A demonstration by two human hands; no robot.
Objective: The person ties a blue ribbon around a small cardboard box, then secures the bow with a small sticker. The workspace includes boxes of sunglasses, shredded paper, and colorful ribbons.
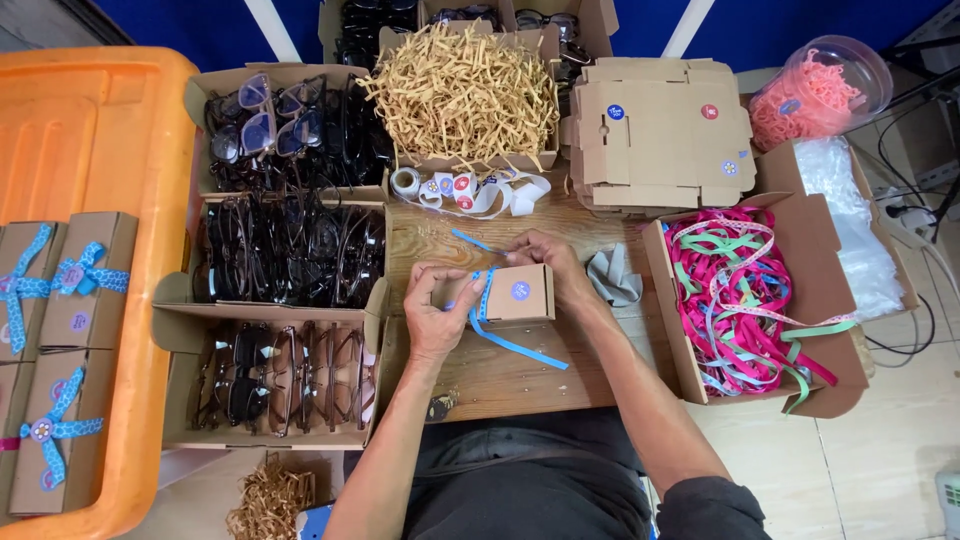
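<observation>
A small brown cardboard box (516, 293) with a round blue sticker lies on the wooden table (520, 385) in front of me. My left hand (434, 306) grips its left end. My right hand (551, 262) rests on its top right and pinches a light blue ribbon (510, 344) that wraps around the box. One ribbon tail trails toward me across the table, the other points away to the upper left.
Three cardboard trays of eyeglasses (290, 250) stand to the left. Shredded paper filler (465, 90) and a sticker roll (450, 187) lie beyond. Flat folded boxes (660, 130) sit far right, a box of coloured ribbons (745, 300) right, an orange bin (110, 140) with ribbon-tied boxes left.
</observation>
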